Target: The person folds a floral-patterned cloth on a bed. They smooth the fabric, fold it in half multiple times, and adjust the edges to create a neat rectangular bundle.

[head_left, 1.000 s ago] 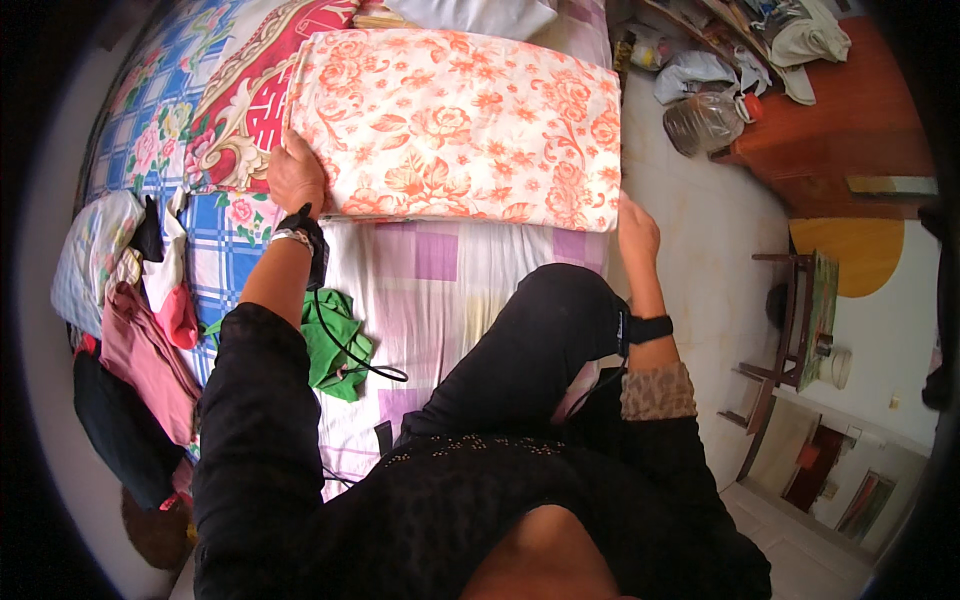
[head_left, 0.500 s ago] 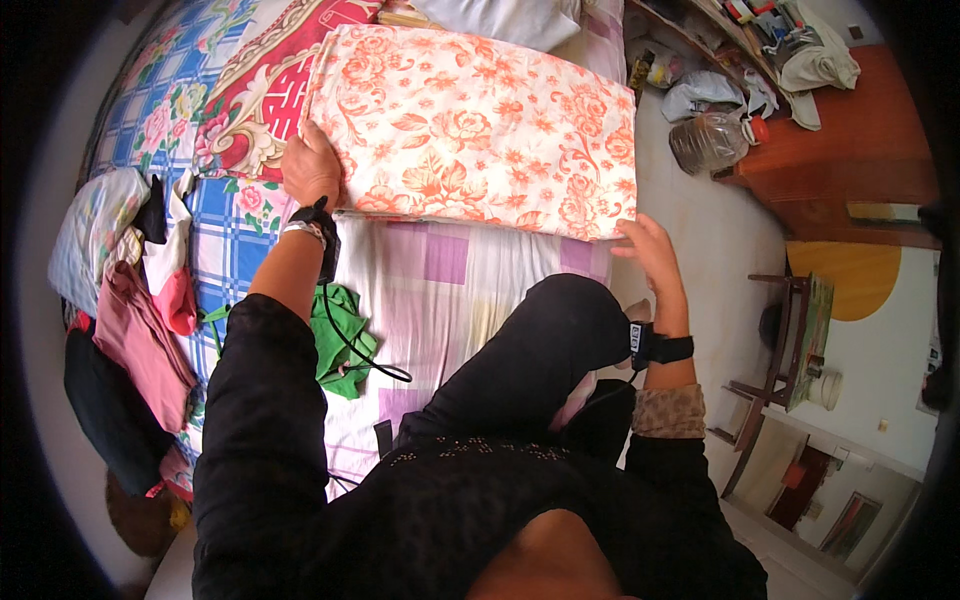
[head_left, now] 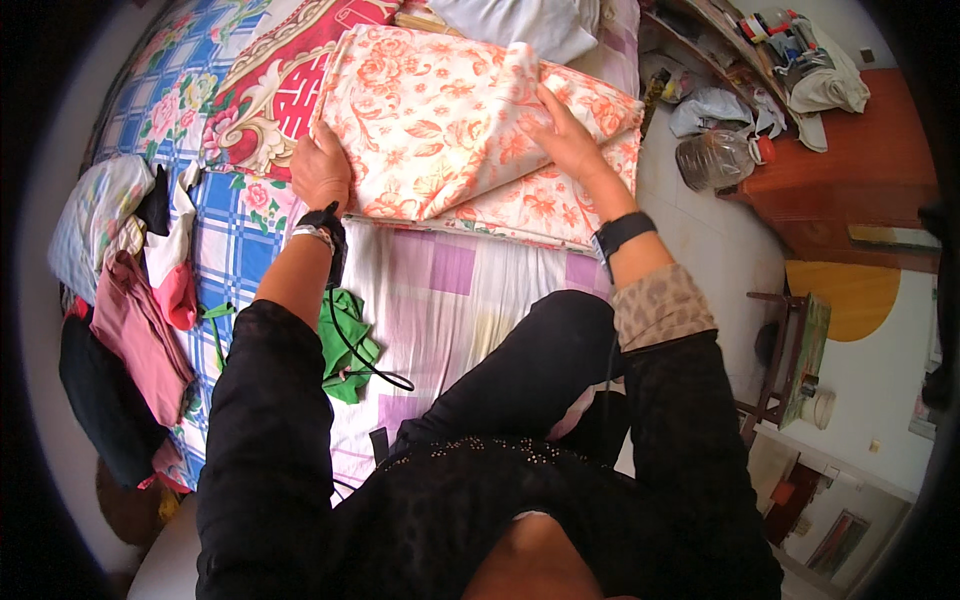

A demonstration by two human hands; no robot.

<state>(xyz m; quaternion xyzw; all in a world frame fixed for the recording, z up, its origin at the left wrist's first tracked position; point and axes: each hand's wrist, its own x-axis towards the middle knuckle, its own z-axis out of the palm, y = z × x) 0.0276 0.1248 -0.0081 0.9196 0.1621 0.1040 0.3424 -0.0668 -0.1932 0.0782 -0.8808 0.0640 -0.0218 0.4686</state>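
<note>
A folded stack of white cloth with an orange flower print (head_left: 400, 125) lies on the bed in front of me. My left hand (head_left: 322, 172) is closed on its left edge, thumb on top. My right hand (head_left: 568, 140) reaches over the right part and holds the raised top layer, index finger and thumb stretched along it; the other fingers are partly hidden. That layer is turned up at a slant, with a peak at its far end. Lower printed layers (head_left: 545, 205) show beneath it on the right.
Left of the stack lie a red patterned cloth (head_left: 270, 105), a green garment (head_left: 345, 350) and a heap of clothes (head_left: 140, 330). A white pillow-like bundle (head_left: 520, 22) lies beyond. Off the bed to the right stand a large plastic bottle (head_left: 712, 160), shelves and a wooden cabinet (head_left: 850, 190).
My right hand has moved from the near right corner up and leftward, lifting the top layer with it. Lower layers now show. My left hand stays at the left edge.
</note>
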